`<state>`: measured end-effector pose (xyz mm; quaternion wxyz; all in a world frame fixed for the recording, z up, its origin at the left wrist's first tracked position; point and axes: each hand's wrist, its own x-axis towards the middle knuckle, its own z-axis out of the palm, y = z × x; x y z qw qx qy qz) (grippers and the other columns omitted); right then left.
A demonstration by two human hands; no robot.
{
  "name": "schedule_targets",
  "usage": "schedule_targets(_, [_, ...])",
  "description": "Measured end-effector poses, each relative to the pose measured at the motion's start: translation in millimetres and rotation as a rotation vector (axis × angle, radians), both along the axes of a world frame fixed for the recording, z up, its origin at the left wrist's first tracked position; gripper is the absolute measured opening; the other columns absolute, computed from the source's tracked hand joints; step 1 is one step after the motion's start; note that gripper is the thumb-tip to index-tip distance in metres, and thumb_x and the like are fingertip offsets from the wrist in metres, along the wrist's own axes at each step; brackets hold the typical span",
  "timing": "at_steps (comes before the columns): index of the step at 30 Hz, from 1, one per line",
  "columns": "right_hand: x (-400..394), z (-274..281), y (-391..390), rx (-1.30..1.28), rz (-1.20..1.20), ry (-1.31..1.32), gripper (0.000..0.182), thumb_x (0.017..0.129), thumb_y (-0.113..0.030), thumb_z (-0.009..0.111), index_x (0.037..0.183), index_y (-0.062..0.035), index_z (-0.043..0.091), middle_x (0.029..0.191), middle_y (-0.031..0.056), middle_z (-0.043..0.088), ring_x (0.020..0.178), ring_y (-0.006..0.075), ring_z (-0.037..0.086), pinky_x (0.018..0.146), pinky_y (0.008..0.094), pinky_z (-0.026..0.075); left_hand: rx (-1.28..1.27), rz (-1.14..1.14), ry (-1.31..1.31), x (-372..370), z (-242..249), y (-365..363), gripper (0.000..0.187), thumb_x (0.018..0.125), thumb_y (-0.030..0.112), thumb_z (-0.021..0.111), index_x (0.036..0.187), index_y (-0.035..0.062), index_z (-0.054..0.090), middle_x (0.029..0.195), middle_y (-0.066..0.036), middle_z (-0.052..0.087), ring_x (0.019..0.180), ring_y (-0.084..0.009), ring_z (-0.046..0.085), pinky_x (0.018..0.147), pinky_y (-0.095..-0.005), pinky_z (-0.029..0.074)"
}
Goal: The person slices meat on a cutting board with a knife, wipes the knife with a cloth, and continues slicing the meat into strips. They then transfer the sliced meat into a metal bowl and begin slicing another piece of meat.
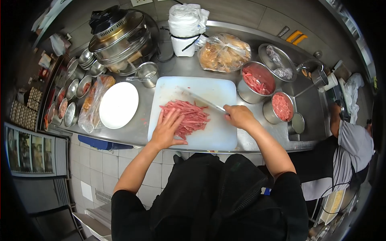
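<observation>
Your left hand (167,130) lies flat, fingers apart, on meat strips (189,114); right hand (238,115) clamped on knife (203,100). Approx. all cut; strips not yet off cutting board (217,136).

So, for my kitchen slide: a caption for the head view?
Left hand steadies meat strips on a white cutting board while right hand holds a knife.

A board (219,138) is set on the counter (307,106) with meat strips (189,116) on it, a plate (118,105) to its left, a cup (148,74) behind its left corner, and two meat pots (257,82) (279,107) to its right.
</observation>
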<state>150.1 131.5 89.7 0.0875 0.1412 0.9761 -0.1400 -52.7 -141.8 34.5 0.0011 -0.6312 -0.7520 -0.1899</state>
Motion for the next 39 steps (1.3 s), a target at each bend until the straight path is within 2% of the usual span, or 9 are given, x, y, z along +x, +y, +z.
schedule_targets(4, [-25, -13, 8, 0.040, -0.145, 0.077, 0.023, 0.089, -0.021, 0.060, 0.107, -0.0071, 0.060, 0.091, 0.0196, 0.070, 0.088, 0.0389, 0.067, 0.076, 0.0513, 0.052, -0.038, -0.082, 0.111, 3, -6, 21, 0.104, 0.062, 0.061, 0.081, 0.144, 0.0098, 0.046, 0.155, -0.013, 0.036, 0.148, -0.0329, 0.025, 0.121, -0.0598, 0.009])
schedule_targets(7, [-36, -20, 5, -0.003, -0.083, 0.040, 0.022, 0.089, -0.021, 0.061, 0.105, -0.0069, 0.060, 0.091, 0.0202, 0.070, 0.089, 0.0390, 0.067, 0.077, 0.0510, 0.052, 0.101, -0.036, 0.128, 4, -26, 47, 0.100, 0.061, 0.057, 0.083, 0.142, 0.0075, 0.049, 0.151, -0.016, 0.041, 0.144, -0.0338, 0.032, 0.120, -0.0578, 0.013])
schedule_targets(9, [-41, -19, 0, -0.055, 0.010, -0.029, 0.026, 0.088, -0.026, 0.064, 0.105, -0.0069, 0.059, 0.091, 0.0219, 0.069, 0.090, 0.0412, 0.066, 0.078, 0.0523, 0.050, 0.265, 0.121, 0.115, 9, -41, 64, 0.095, 0.063, 0.053, 0.083, 0.138, 0.0042, 0.051, 0.145, -0.015, 0.047, 0.139, -0.0347, 0.038, 0.117, -0.0565, 0.019])
schedule_targets(12, [-49, -17, 1, -0.050, 0.026, 0.025, 0.026, 0.088, -0.026, 0.064, 0.108, -0.0092, 0.061, 0.093, 0.0204, 0.070, 0.092, 0.0394, 0.066, 0.080, 0.0505, 0.051, 0.265, 0.317, 0.108, 26, -42, 87, 0.091, 0.065, 0.051, 0.082, 0.134, 0.0015, 0.052, 0.139, -0.015, 0.050, 0.136, -0.0353, 0.040, 0.113, -0.0548, 0.024])
schedule_targets(19, [-44, -2, 8, -0.022, 0.104, 0.009, 0.027, 0.088, -0.028, 0.065, 0.105, -0.0076, 0.060, 0.091, 0.0206, 0.069, 0.090, 0.0415, 0.065, 0.080, 0.0518, 0.049, 0.271, 0.286, 0.076, 34, -31, 78, 0.083, 0.074, 0.053, 0.076, 0.134, -0.0004, 0.052, 0.139, -0.016, 0.050, 0.136, -0.0353, 0.040, 0.113, -0.0547, 0.023])
schedule_targets(26, [7, 2, -7, -0.104, -0.188, 0.102, 0.025, 0.088, -0.027, 0.063, 0.105, -0.0073, 0.060, 0.090, 0.0199, 0.070, 0.090, 0.0415, 0.066, 0.078, 0.0511, 0.050, 0.198, 0.244, -0.065, -26, -14, 91, 0.068, 0.091, 0.052, 0.060, 0.136, 0.0009, 0.052, 0.140, -0.018, 0.052, 0.137, -0.0338, 0.041, 0.117, -0.0498, 0.023])
schedule_targets(28, [25, 1, -12, -0.132, -0.278, 0.071, 0.025, 0.089, -0.027, 0.062, 0.103, -0.0059, 0.060, 0.090, 0.0212, 0.069, 0.090, 0.0422, 0.066, 0.079, 0.0512, 0.050, 0.151, 0.102, -0.088, -43, -13, 98, 0.062, 0.096, 0.049, 0.055, 0.134, 0.0004, 0.054, 0.139, -0.020, 0.053, 0.137, -0.0349, 0.041, 0.119, -0.0452, 0.023])
schedule_targets(35, [57, -31, -27, -0.241, -0.494, 0.117, 0.029, 0.091, -0.027, 0.060, 0.105, -0.0016, 0.055, 0.091, 0.0280, 0.068, 0.089, 0.0459, 0.065, 0.080, 0.0522, 0.050, -0.056, 0.332, -0.199, 0, -5, 77, 0.055, 0.096, 0.046, 0.056, 0.128, 0.0019, 0.059, 0.124, -0.019, 0.061, 0.118, -0.0359, 0.053, 0.107, -0.0480, 0.035])
schedule_targets(39, [56, -35, -27, -0.245, -0.495, 0.110, 0.030, 0.091, -0.027, 0.059, 0.107, -0.0017, 0.054, 0.090, 0.0278, 0.068, 0.089, 0.0460, 0.065, 0.081, 0.0526, 0.050, -0.151, 0.356, -0.221, 4, 2, 84, 0.064, 0.092, 0.052, 0.058, 0.132, 0.0018, 0.057, 0.134, -0.019, 0.056, 0.128, -0.0352, 0.048, 0.113, -0.0481, 0.030])
